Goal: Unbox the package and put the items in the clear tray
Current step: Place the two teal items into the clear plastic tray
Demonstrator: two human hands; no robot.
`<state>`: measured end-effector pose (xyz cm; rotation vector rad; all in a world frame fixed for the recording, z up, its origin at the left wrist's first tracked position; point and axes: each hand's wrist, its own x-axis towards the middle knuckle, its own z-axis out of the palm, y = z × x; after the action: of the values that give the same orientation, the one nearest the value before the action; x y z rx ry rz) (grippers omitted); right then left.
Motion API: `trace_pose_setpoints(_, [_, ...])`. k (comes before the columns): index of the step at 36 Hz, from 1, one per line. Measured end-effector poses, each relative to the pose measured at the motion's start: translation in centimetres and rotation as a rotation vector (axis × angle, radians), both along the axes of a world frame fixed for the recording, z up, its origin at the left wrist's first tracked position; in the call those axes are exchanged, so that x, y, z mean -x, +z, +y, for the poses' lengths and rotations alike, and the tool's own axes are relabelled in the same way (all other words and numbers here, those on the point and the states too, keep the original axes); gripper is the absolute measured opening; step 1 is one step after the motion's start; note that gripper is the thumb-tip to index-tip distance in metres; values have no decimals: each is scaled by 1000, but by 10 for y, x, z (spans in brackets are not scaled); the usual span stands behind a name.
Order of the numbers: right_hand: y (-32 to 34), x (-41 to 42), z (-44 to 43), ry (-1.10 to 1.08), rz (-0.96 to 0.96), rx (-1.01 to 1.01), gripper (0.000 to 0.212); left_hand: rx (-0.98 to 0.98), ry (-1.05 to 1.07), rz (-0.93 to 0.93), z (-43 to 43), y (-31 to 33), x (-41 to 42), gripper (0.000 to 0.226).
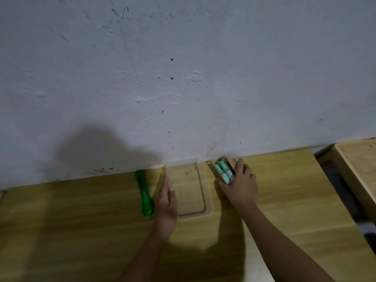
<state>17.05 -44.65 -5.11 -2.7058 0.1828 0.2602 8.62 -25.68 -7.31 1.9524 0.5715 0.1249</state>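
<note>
A clear tray [204, 192] lies flat on the wooden table near the wall, with nothing visible inside it. My left hand [165, 202] rests flat along the tray's left edge, fingers straight and together. To the right of the tray, my right hand [240, 185] grips a small brown cardboard package [228, 161] that is open on top. Several pale green cylindrical items [223, 171] show inside the package. My fingers wrap its right side and my thumb is at its near end.
A green utility knife [144, 192] lies on the wooden table [81, 220] just left of my left hand. The white wall [183, 78] rises right behind the tray. A second wooden surface [358, 159] stands at the right across a dark gap.
</note>
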Motion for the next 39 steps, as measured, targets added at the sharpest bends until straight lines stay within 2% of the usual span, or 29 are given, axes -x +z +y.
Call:
trace_pose_setpoints(6, [8,6,6,-73,1,-119,98,-34,-18,-28,1,2,-1,48])
trace_pose_setpoints(13, [31,17,35,-6,-98,-194,97,-9,74,-79,0,1,3,53])
trace_pose_setpoints(22, [41,20,46,-21,-75,-120,96,24,91,-44,-1,2,6,56])
trace_pose_setpoints(33, [50,27,43,-57,-95,-99,97,-41,97,27,-6,13,0,53])
trace_pose_setpoints(39, [51,27,41,-75,-98,-104,96,-70,90,3,-10,17,-3,53])
